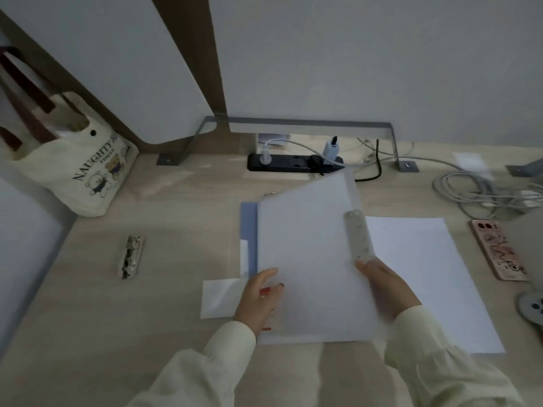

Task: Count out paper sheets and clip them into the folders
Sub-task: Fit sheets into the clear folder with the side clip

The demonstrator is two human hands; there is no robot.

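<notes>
- The person holds a bundle of white sheets with both hands, above the blue folder which lies on the desk; only a blue strip of the folder shows at the left of the bundle.
- Left hand: the fingers go under/behind the left edge of the sheets and the thumb lies on top, so it is closed on the paper, probably to keep the edges even.
- Right hand: it grips the right edge of the bundle, near a translucent clip bar along that side. Whether the fingers also press the bar, cannot tell.
- The bundle is tilted, the far corner reaches toward the power strip; judged, it is being lined up w/ the folder before clipping.
- The rest of the paper stack lies flat at the right, close by for the next count.
- A metal clip mechanism lies apart at the left, not touched.
</notes>
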